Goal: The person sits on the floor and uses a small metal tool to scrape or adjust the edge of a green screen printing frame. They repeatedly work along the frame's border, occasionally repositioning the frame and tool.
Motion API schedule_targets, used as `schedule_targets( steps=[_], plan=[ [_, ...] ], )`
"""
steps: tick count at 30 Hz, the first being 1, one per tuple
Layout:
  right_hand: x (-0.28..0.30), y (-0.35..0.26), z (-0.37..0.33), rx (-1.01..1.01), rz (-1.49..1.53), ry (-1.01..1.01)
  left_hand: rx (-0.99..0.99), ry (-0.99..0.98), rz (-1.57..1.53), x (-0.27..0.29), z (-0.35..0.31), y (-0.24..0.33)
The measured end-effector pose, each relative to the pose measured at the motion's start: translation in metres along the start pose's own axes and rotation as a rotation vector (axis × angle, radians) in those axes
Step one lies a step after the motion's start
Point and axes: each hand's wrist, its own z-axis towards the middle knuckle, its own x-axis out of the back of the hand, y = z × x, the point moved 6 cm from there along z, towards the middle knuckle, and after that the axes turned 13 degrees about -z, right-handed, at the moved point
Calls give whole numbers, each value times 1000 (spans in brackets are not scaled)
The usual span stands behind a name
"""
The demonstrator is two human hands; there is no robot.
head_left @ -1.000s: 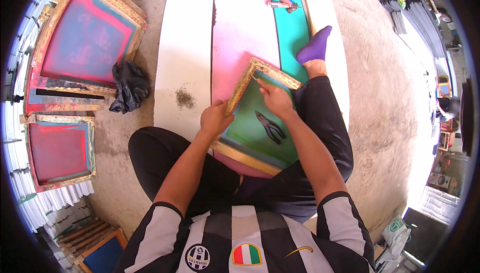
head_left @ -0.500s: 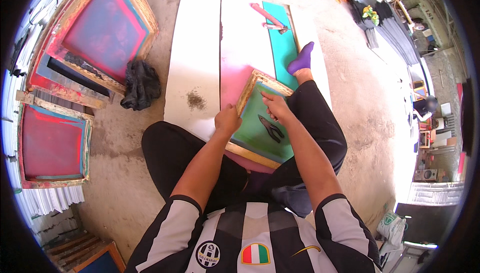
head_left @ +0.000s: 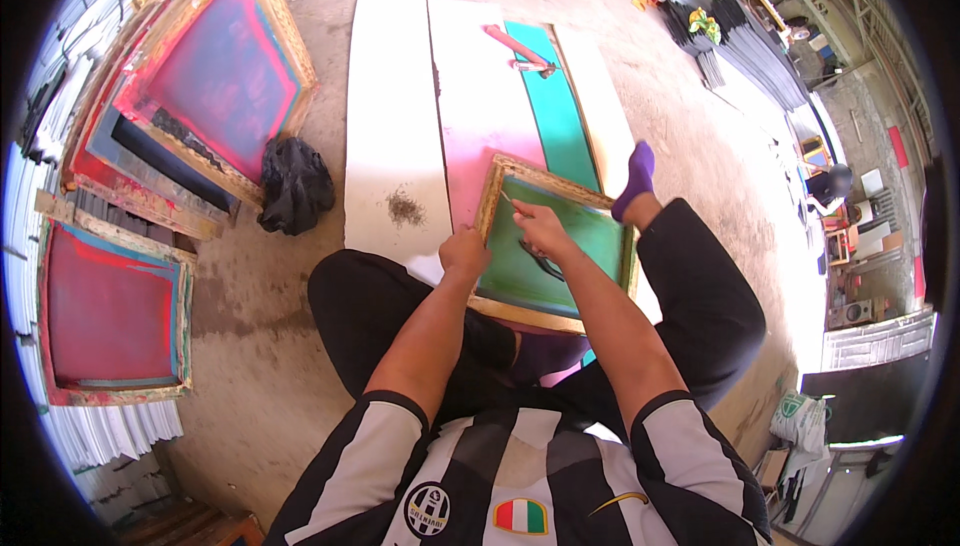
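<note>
A wooden frame stretched with green mesh (head_left: 535, 286) rests in front of me between my bent legs. My left hand (head_left: 465, 252) is closed around its left wooden side. Over the upper left of the mesh is my right hand (head_left: 543, 230), its fingers pinched close to the inner edge of the frame; whatever is between them is too small to make out. Dark-handled pliers (head_left: 549, 266) lie on the mesh, mostly covered by my right hand and forearm.
White boards (head_left: 385, 126) and a turquoise strip (head_left: 553, 111) lie beneath on the floor. A hammer with a reddish handle (head_left: 515, 43) sits on them at the far side. Leftward are a black plastic bag (head_left: 296, 186) and several red-stained frames (head_left: 110, 306). Another person (head_left: 828, 184) is far right.
The green-mesh frame has turned more upright and shifted slightly right. My right leg has swung outward. My right hand now covers much of the pliers, and my left hand keeps its hold.
</note>
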Motion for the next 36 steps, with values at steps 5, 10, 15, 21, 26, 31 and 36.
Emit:
schedule_targets(
  steps=[5, 10, 15, 21, 26, 31, 36],
  plan=[
    [10, 15, 9, 122, -242, 122, 64, -64, 11, 0, 0, 8],
    [23, 16, 8, 165, -422, 290, 105, -32, 36, 14, 2, 18],
    [40, 11, 13, 105, -580, 230, 103, -104, -91, 33, 45, 19],
    [39, 7, 45, 162, -725, 177, 17, -172, -102, 41, 70, 29],
    [35, -4, 58, 133, -773, 74, 25, -207, -83, 28, 75, 23],
    [38, 0, 60, 170, -756, 78, 28, -310, -2, 22, 68, 34],
    [39, -6, 59, 173, -809, 89, 15, -295, -44, 26, 69, 29]
  ],
)
